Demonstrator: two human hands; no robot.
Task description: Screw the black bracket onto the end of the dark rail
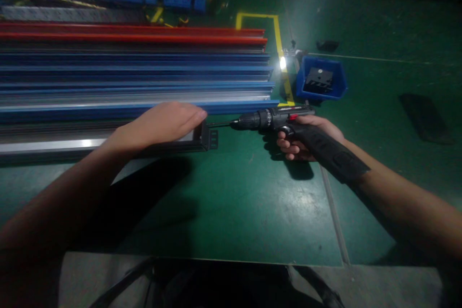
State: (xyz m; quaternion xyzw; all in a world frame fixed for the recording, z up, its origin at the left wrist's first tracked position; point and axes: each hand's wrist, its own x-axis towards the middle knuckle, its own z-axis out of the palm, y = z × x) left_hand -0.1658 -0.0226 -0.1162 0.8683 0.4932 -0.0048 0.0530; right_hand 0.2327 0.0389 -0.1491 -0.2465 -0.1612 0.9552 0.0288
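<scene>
A black cordless drill [274, 118] lies nearly level in my right hand [321, 130], whose fingers are closed round the grip by the trigger. Its long thin bit [222, 124] points left and reaches the end of a dark metal profile [83, 143]; whether the tip sits in a screw I cannot tell. A slotted black end bracket [212, 139] sticks out from that end. My left hand [164, 122] is closed over the profile just behind the end, with the thumb side near the bracket and the other fingers hidden.
Behind the profile lie several long blue profiles [144, 71] and red ones [133, 34]. A blue bin [341, 87] with black metal parts stands beyond the drill. Yellow tape [277, 29] marks the green table [252, 216], whose front edge runs below my arms.
</scene>
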